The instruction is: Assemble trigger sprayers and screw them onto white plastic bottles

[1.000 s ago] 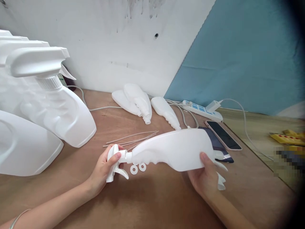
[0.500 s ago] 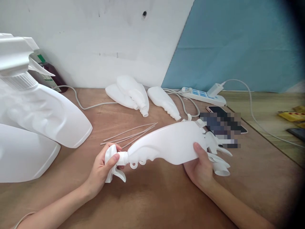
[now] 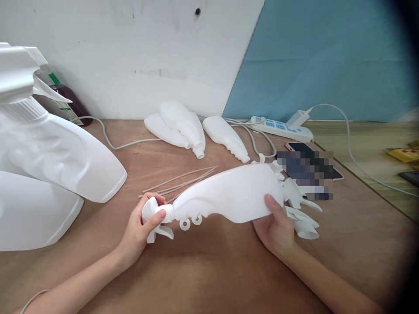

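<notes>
A white spray bottle [image 3: 229, 194] lies sideways in the air between my hands, its neck to the left. My left hand [image 3: 139, 226] is closed around the white trigger sprayer head [image 3: 151, 210], whose collar sits on the bottle's neck. My right hand [image 3: 276, 226] grips the bottle's base, thumb on the near face and fingers hidden beneath. Two small white ring washers [image 3: 185, 224] lie on the table just below the neck. Thin white dip tubes [image 3: 176, 182] lie behind the bottle. Several loose trigger sprayer heads [image 3: 303, 222] rest beyond my right hand, partly hidden.
Large white spray bottles [image 3: 65, 148] stand close on the left. White bottles without heads [image 3: 225, 137] lie at the back. A power strip [image 3: 283, 129] with cables, a phone [image 3: 314, 157] and a dark bottle [image 3: 73, 102] are along the far side of the wooden table [image 3: 209, 270].
The sprayer head in my left hand has turned and tilted slightly, its trigger now higher. The bottle has risen a little, so more of the ring washers shows. Both hands keep their grip.
</notes>
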